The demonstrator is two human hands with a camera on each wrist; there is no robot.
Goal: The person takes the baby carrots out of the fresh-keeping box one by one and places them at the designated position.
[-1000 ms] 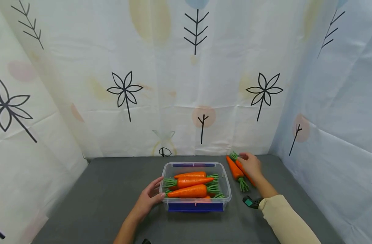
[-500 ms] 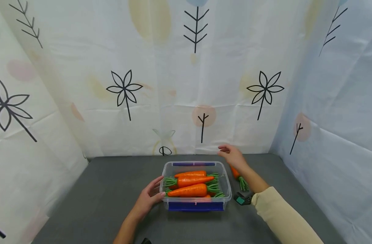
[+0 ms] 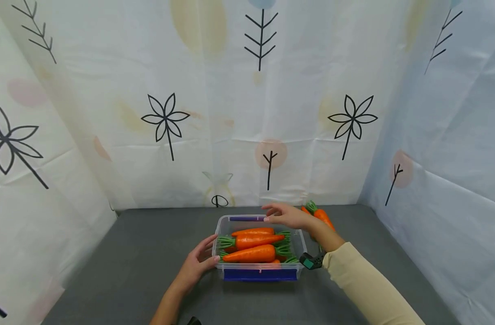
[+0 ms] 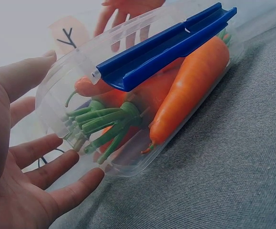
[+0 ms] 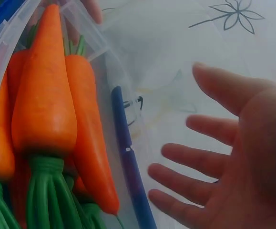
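Observation:
In the head view a clear plastic box (image 3: 267, 266) with blue latches stands lidless, several orange carrots (image 3: 249, 254) with green tops lying in it. My left hand (image 3: 194, 267) rests at the box's left side, thumb by the front corner of the rim; its fingers look extended beside the wall in the left wrist view, where a blue latch (image 4: 166, 52) hangs from the rim. My right hand (image 3: 288, 215) hovers over the back right rim, fingers spread and nothing in them. The right wrist view shows that palm (image 5: 252, 162) facing the box's far latch (image 5: 130, 152).
Beyond the box's right side lie two more carrots, one (image 3: 323, 217) plainly visible and another (image 3: 305, 209) partly behind the right forearm. A grey tabletop (image 3: 158, 253) carries everything. Printed white cloth (image 3: 215, 149) encloses it at the back and both sides.
My right hand has left the two carrots on the right, risen and swung left to the box's back rim. The left hand, the box and its carrots have stayed put.

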